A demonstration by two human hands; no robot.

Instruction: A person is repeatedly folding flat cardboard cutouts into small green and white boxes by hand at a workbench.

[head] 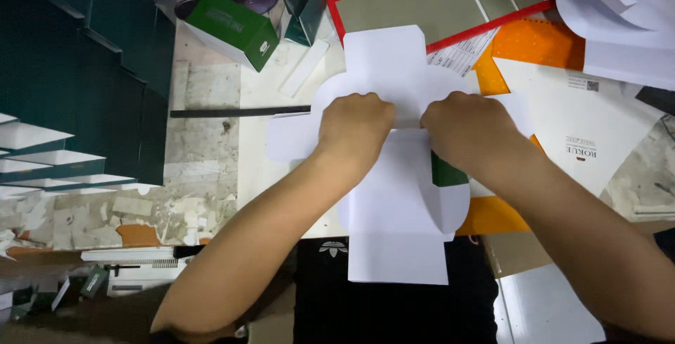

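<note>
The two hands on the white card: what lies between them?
Only a narrow strip of the white card lies between the left hand and the right hand, seen in the head view; nothing else.

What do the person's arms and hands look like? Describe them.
Both forearms are bare, with no sleeves in view. The left hand and right hand wear no gloves, and no rings, watch or bracelet show. Dark clothing shows at the body below.

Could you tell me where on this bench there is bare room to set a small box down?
Bare bench shows between the dark green stack and the white die-cut sheet under both hands, below the green box. The right side is crowded with orange card and white sheets.
</note>
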